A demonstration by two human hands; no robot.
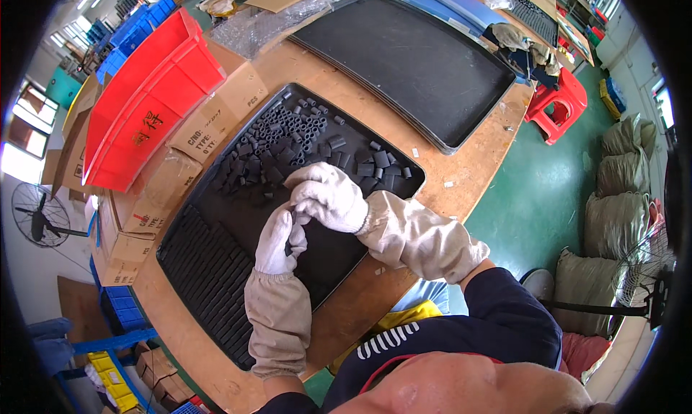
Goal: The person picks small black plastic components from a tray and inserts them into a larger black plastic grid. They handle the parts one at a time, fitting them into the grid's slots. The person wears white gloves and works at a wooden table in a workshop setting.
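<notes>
Both my hands wear white gloves and beige sleeve covers, and they meet over a black tray (333, 264). My left hand (275, 242) is closed, with a small black piece (290, 247) showing between thumb and fingers. Right beside it, my right hand (331, 196) is closed too, its fingertips pinched against the left ones; what they grip is mostly hidden. Small black rings or short tubes (292, 128) lie heaped at the tray's far end, with loose black blocks (249, 167) around them. Rows of narrow black pieces (209, 273) line the tray's left side.
Beyond the tray, a stack of black trays (411, 61) lies on the wooden table (468, 172). At the left, a red bin (151, 108) rests on cardboard boxes (216, 118). A red stool (559, 105) stands past the table's right edge, and filled sacks (616, 223) line the wall.
</notes>
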